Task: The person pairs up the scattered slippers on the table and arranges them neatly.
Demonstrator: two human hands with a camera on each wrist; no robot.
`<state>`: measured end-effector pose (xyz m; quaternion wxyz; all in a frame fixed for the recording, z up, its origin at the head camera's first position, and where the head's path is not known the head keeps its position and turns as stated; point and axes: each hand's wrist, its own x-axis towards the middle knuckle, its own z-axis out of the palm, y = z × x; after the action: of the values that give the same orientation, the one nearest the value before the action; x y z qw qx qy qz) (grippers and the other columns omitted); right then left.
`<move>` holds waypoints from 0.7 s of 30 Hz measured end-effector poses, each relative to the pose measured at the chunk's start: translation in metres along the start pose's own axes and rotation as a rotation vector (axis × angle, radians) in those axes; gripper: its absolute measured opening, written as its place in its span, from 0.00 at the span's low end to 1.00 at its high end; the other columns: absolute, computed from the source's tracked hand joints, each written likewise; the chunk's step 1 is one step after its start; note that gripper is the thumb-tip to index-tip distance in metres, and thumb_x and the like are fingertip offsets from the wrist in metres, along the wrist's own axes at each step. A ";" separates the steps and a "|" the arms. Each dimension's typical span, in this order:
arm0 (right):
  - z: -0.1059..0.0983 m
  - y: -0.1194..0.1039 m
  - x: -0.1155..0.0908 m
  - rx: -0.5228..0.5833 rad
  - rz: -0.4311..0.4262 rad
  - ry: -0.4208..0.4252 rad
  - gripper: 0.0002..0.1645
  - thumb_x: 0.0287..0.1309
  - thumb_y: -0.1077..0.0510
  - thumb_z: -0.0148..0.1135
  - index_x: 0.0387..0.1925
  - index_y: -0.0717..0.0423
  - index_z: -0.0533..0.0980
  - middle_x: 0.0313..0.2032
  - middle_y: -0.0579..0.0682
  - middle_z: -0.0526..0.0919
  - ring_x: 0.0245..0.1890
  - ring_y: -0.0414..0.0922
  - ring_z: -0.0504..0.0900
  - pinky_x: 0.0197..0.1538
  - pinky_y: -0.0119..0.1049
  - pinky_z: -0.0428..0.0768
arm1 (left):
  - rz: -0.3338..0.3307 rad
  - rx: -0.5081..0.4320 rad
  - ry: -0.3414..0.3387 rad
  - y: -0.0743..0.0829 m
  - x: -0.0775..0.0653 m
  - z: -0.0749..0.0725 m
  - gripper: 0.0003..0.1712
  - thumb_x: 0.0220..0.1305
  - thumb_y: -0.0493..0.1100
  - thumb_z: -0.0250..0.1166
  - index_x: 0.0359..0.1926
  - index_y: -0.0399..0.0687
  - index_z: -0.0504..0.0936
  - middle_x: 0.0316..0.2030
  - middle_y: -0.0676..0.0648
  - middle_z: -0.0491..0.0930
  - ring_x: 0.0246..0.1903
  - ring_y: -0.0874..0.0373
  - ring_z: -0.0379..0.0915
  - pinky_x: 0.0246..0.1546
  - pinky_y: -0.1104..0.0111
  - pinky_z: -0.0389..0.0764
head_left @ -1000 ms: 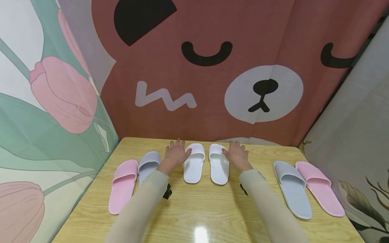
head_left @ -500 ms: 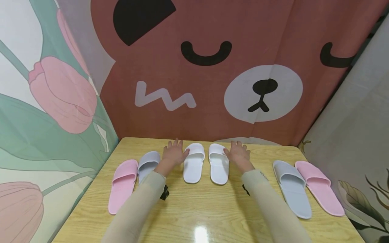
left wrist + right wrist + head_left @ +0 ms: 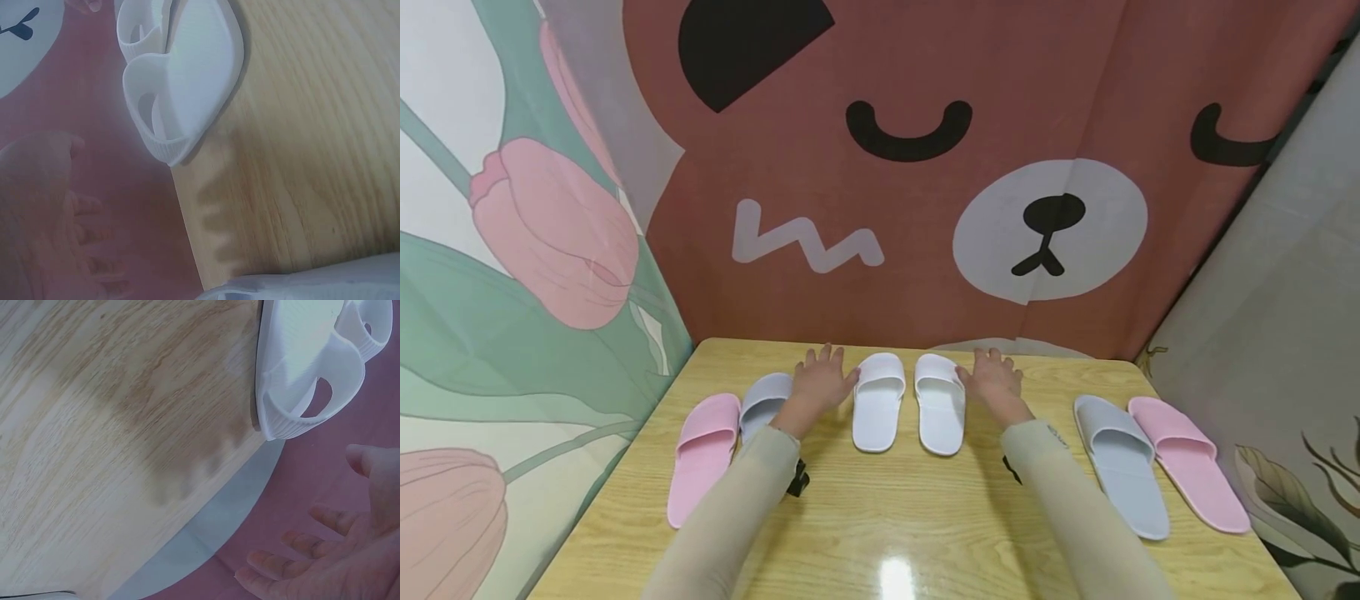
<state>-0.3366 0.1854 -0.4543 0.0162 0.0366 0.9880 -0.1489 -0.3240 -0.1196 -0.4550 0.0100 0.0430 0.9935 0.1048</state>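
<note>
A pair of white slippers stands side by side at the back of the table, toes toward the backdrop: the left white slipper [image 3: 875, 423] and the right white slipper [image 3: 941, 423]. My left hand [image 3: 822, 385] hovers just left of the pair, fingers spread, holding nothing. On the other side, my right hand [image 3: 996, 387] is spread beside the right slipper and is empty too. In the left wrist view, a gap separates the hand [image 3: 44, 219] from the nearer white slipper [image 3: 203, 69]. The right wrist view likewise has the hand [image 3: 350, 547] apart from its white slipper [image 3: 297, 344].
Left of the pair lie a grey slipper [image 3: 767, 395], partly behind my left arm, and a pink slipper [image 3: 703, 458]. Another grey slipper [image 3: 1123, 471] and pink slipper [image 3: 1191, 467] lie at the right. A bear-print backdrop [image 3: 910, 275] hangs behind the wooden table [image 3: 872, 517].
Both hands have drifted outward from the white slippers, the left one further to the left, the right one slightly to the right. The slippers have stayed in place.
</note>
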 end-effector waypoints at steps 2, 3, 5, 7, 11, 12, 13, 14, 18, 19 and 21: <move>0.000 0.001 0.000 -0.001 0.002 0.000 0.42 0.73 0.38 0.50 0.75 0.61 0.60 0.72 0.69 0.59 0.69 0.71 0.60 0.68 0.69 0.59 | 0.002 -0.006 0.003 0.000 -0.002 -0.002 0.42 0.76 0.66 0.44 0.78 0.45 0.58 0.77 0.38 0.53 0.76 0.33 0.45 0.72 0.41 0.54; 0.000 0.001 0.001 0.000 0.003 0.000 0.42 0.73 0.38 0.50 0.75 0.61 0.60 0.72 0.69 0.60 0.69 0.71 0.60 0.68 0.69 0.59 | 0.003 -0.008 0.003 0.000 -0.003 -0.003 0.42 0.76 0.66 0.45 0.78 0.45 0.59 0.77 0.38 0.54 0.76 0.33 0.46 0.72 0.41 0.54; 0.000 0.001 0.001 0.000 0.005 -0.002 0.42 0.73 0.38 0.50 0.75 0.61 0.60 0.72 0.69 0.60 0.69 0.71 0.59 0.67 0.69 0.59 | 0.007 -0.007 0.006 0.000 -0.005 -0.006 0.41 0.76 0.66 0.45 0.78 0.44 0.59 0.77 0.37 0.55 0.75 0.33 0.46 0.72 0.41 0.55; -0.001 0.003 0.001 0.005 0.009 -0.004 0.42 0.73 0.38 0.50 0.75 0.61 0.59 0.72 0.69 0.59 0.69 0.71 0.59 0.68 0.69 0.59 | 0.007 -0.004 0.008 0.000 -0.007 -0.008 0.41 0.76 0.65 0.45 0.77 0.44 0.59 0.77 0.37 0.55 0.75 0.33 0.47 0.71 0.41 0.55; -0.002 0.006 0.000 0.002 0.013 -0.010 0.42 0.74 0.38 0.49 0.76 0.60 0.58 0.73 0.69 0.58 0.70 0.71 0.58 0.68 0.70 0.58 | 0.005 0.004 0.014 -0.003 -0.010 -0.011 0.41 0.76 0.65 0.45 0.77 0.43 0.60 0.77 0.37 0.55 0.75 0.32 0.47 0.71 0.40 0.56; -0.003 0.006 0.000 -0.001 0.013 -0.010 0.42 0.74 0.38 0.48 0.76 0.60 0.58 0.73 0.69 0.57 0.70 0.71 0.58 0.68 0.70 0.58 | 0.006 0.002 0.016 -0.003 -0.011 -0.011 0.41 0.76 0.65 0.45 0.77 0.43 0.60 0.77 0.37 0.55 0.75 0.32 0.48 0.71 0.40 0.56; -0.003 0.007 0.000 -0.004 0.012 -0.011 0.42 0.74 0.38 0.48 0.76 0.61 0.58 0.73 0.69 0.57 0.70 0.72 0.57 0.68 0.70 0.57 | 0.006 0.002 0.016 -0.004 -0.012 -0.012 0.42 0.76 0.66 0.45 0.77 0.43 0.60 0.77 0.37 0.56 0.75 0.32 0.47 0.71 0.40 0.56; -0.003 0.008 -0.001 -0.006 0.011 -0.012 0.43 0.74 0.38 0.48 0.76 0.61 0.57 0.73 0.69 0.57 0.70 0.72 0.57 0.68 0.70 0.57 | 0.005 0.002 0.016 -0.005 -0.012 -0.012 0.42 0.76 0.66 0.45 0.77 0.43 0.60 0.77 0.37 0.56 0.75 0.32 0.47 0.71 0.40 0.56; -0.004 0.010 -0.001 -0.001 0.008 -0.016 0.43 0.74 0.38 0.48 0.76 0.61 0.57 0.73 0.70 0.56 0.70 0.72 0.56 0.68 0.71 0.57 | 0.002 0.000 0.015 -0.008 -0.014 -0.011 0.42 0.76 0.66 0.44 0.77 0.43 0.59 0.77 0.37 0.55 0.75 0.32 0.47 0.71 0.40 0.56; -0.004 0.011 -0.001 0.000 0.009 -0.017 0.43 0.74 0.38 0.48 0.76 0.61 0.57 0.73 0.70 0.56 0.70 0.72 0.56 0.68 0.71 0.57 | 0.001 -0.001 0.015 -0.009 -0.014 -0.011 0.41 0.76 0.66 0.44 0.77 0.44 0.59 0.77 0.37 0.55 0.75 0.32 0.47 0.71 0.40 0.55; -0.004 0.013 0.000 -0.002 0.010 -0.017 0.43 0.74 0.38 0.48 0.76 0.61 0.57 0.73 0.70 0.56 0.70 0.73 0.56 0.68 0.71 0.57 | 0.000 -0.001 0.015 -0.011 -0.014 -0.010 0.41 0.76 0.65 0.45 0.77 0.43 0.59 0.77 0.37 0.55 0.75 0.32 0.47 0.71 0.40 0.55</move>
<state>-0.3353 0.1991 -0.4545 0.0253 0.0404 0.9878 -0.1482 -0.3112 -0.1333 -0.4475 0.0026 0.0421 0.9935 0.1057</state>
